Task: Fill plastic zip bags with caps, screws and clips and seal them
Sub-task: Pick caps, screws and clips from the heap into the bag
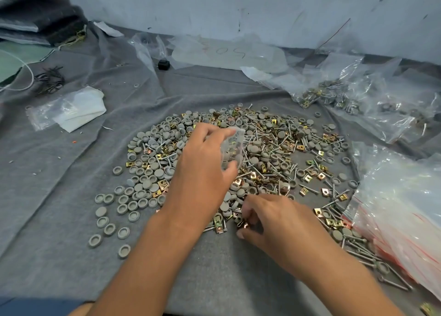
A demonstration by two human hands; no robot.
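My left hand holds a small clear zip bag above the middle of the pile, thumb below and fingers curled over its top edge, and I can see a few grey caps and a yellowish clip already inside it. My right hand, nearer to me than the bag, is down on the near edge of the pile with its fingertips pinched around a copper-coloured metal clip. Under and all round both hands lies the heap of parts: grey round caps, long silver screws and brass-coloured square clips, mixed together on a grey cloth. To the left of my left wrist, loose grey caps sit spread apart on the cloth. Just right of my right hand is a stack of empty zip bags with red seal lines, partly covering some screws. Beyond the bag I hold, far right, filled bags lie in a heap; far left, a crumpled plastic bag.
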